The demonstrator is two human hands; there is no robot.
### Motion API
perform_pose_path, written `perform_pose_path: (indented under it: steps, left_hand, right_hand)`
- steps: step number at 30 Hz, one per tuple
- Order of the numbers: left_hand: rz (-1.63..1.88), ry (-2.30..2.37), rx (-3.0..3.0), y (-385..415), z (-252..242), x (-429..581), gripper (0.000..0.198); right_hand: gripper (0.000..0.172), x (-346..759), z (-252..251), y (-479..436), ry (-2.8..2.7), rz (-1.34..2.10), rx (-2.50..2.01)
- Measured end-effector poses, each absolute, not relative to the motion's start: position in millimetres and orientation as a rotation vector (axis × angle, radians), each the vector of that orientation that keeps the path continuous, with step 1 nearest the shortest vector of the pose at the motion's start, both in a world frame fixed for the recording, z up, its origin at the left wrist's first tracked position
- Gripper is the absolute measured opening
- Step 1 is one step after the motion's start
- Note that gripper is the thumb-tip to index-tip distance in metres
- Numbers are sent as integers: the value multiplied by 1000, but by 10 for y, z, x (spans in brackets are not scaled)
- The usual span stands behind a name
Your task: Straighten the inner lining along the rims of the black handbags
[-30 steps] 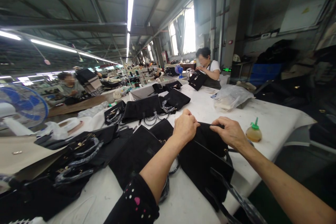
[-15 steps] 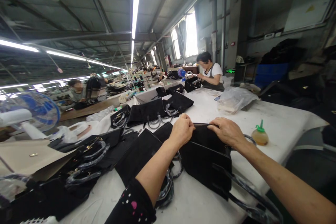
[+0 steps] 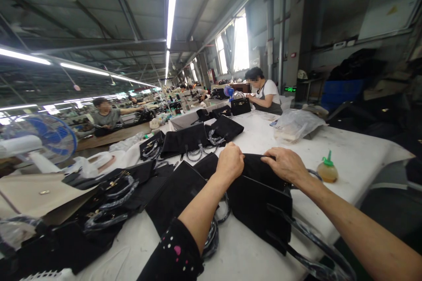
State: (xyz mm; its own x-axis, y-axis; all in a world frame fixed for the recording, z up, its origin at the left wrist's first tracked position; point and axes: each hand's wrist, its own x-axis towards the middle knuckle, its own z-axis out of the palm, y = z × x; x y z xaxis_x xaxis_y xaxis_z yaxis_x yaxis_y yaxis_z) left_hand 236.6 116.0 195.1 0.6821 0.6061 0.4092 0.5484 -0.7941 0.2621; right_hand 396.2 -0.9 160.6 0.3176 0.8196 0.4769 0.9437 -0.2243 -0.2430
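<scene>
1. Head view, the grips: the left hand (image 3: pixel 231 162) is balled up, its grip pinching the top edge of the black bag (image 3: pixel 260 204). Just beside it, the right hand (image 3: pixel 286 164) has its grip curled over the same edge, fingers pressed onto the fabric.
2. Head view, the bag: the black bag lies on the white bench (image 3: pixel 349 147) directly under both grips, its body running back from them toward the person. Its plastic-wrapped handle (image 3: pixel 313 261) trails off the near edge, below the right forearm.
3. Head view, the change: over the last second almost nothing moves. Both grips stay on the same stretch of edge, and the bag shifts only slightly under them. By that measure, the work remains at the bag's mouth, held fast and not let go.
4. Head view, around the grips: to the right of the right grip, apart from it, stands a small bottle (image 3: pixel 327 170) with a green cap. Left of the left grip lie more black bags (image 3: pixel 184 140).
5. Head view, far beyond the grips: a co-worker (image 3: pixel 265 92) now has a small bag (image 3: pixel 240 106) standing upright, tilted in the hands a second ago.
</scene>
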Motion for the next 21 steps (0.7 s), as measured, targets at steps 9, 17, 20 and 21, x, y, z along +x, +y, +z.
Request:
perform_pose_path:
  steps: [9, 17, 20, 21]
  left_hand:
    - [746, 931, 2768, 1197, 1923, 2387, 9]
    - [628, 446, 2609, 1241, 1980, 2050, 48]
    - [611, 456, 2604, 1257, 1970, 2041, 42]
    - [616, 448, 2600, 1259, 1964, 2052, 40]
  right_hand:
    - [19, 3707, 1799, 172, -1723, -426, -2130]
    - [24, 3880, 1770, -99, -1611, -18, -2169]
    - [24, 3927, 1767, -132, -1569, 49, -2160]
    - [24, 3933, 1766, -127, -1562, 58, -2157]
